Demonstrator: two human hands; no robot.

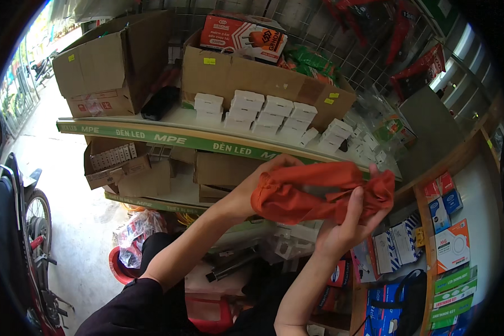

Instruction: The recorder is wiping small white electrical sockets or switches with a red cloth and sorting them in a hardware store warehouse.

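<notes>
An orange-red cloth (306,174) is stretched between both hands, with an open gap through its middle. My left hand (273,172) is at the cloth's left end, its fingers mostly hidden behind or within the fabric. My right hand (348,222) grips the bunched right end, thumb on top. The cloth is held up in front of a shelf edge with a green strip (172,139). Beyond it on the upper shelf stand stacks of small white boxes (277,111), and loose small white pieces (365,140) lie to their right.
Large cardboard boxes (94,73) stand on the upper shelf, one with a plug carton (241,35) on top. Lower left is an open carton (117,168) of white parts. A motorbike (29,235) stands at the left. Boxed lights (452,248) fill the right-hand shelving.
</notes>
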